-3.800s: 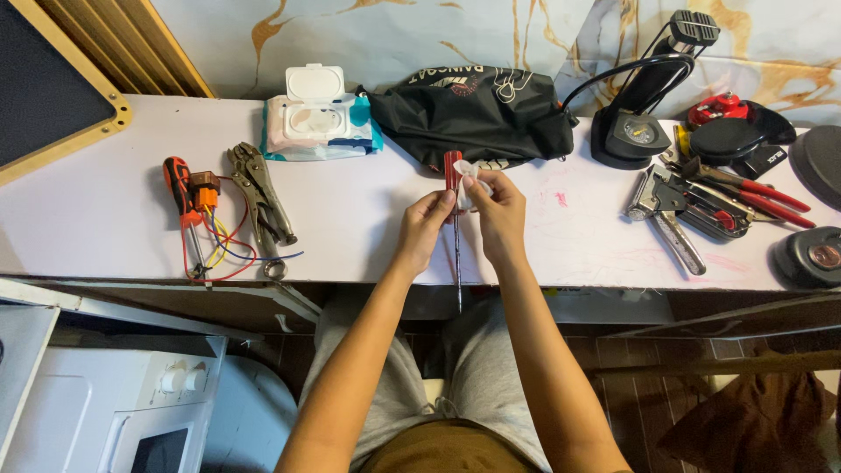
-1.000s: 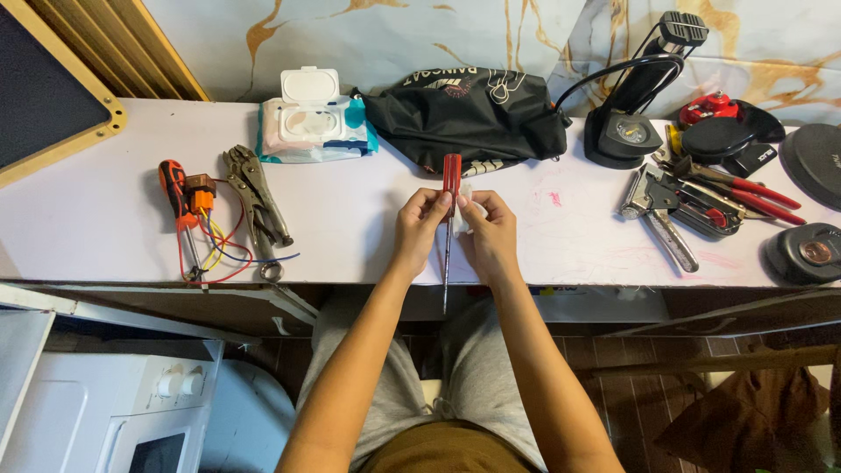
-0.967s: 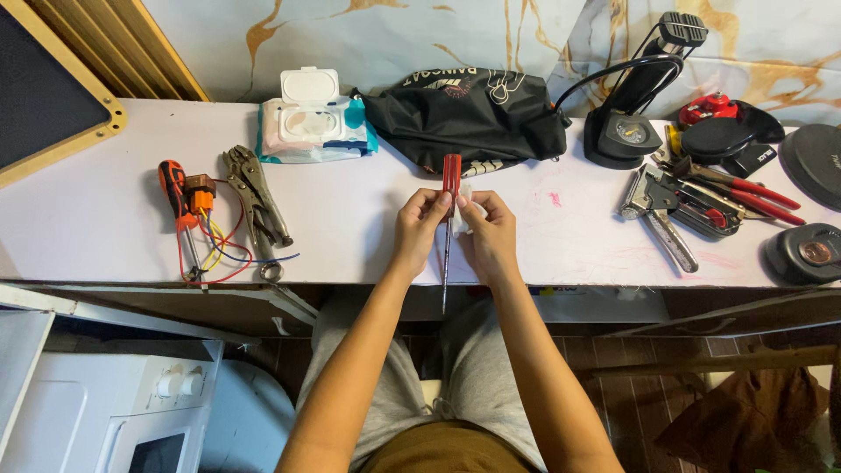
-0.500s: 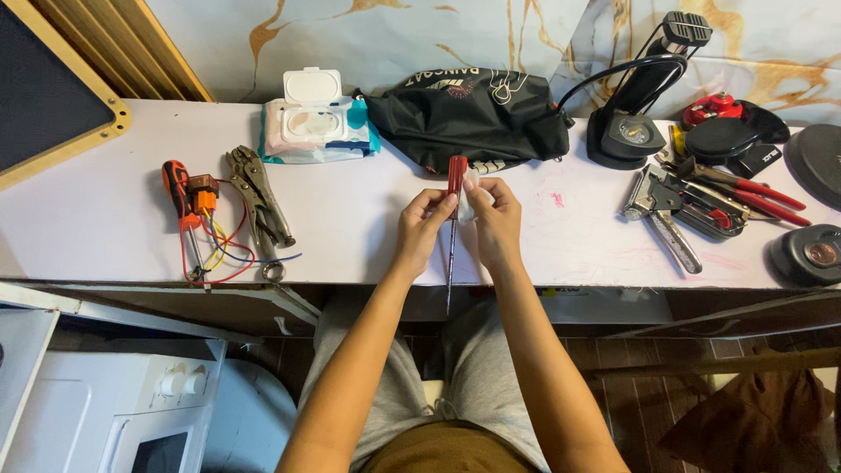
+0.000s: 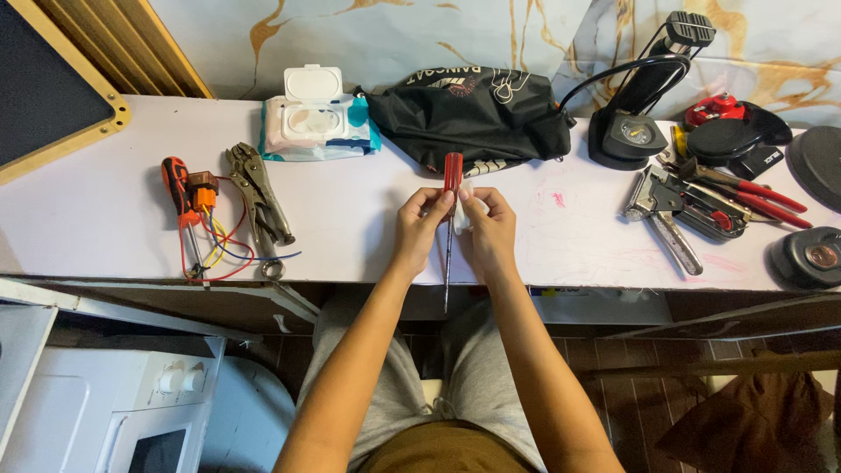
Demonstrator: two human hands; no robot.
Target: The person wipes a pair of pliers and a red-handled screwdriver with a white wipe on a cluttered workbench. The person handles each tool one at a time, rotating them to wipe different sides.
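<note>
My left hand (image 5: 419,223) grips a screwdriver (image 5: 450,175) with a clear red handle, just below the handle. Its thin shaft (image 5: 446,276) points down toward me, past the table's front edge. My right hand (image 5: 487,223) presses a small white wipe (image 5: 464,200) against the shaft next to the handle. Both hands rest over the middle of the pale table (image 5: 105,232), thumbs close together.
At the back lie an open wipes pack (image 5: 315,123) and a black bag (image 5: 469,114). On the left sit an orange screwdriver (image 5: 178,197), locking pliers (image 5: 258,201) and coloured wires (image 5: 219,250). On the right are a lamp base (image 5: 626,140), a staple gun (image 5: 661,210), red-handled pliers (image 5: 753,193) and round black discs (image 5: 810,258).
The hands and screwdriver stay in the same spot. The fingers have shifted slightly along the shaft with the wipe; nothing was picked up or put down.
</note>
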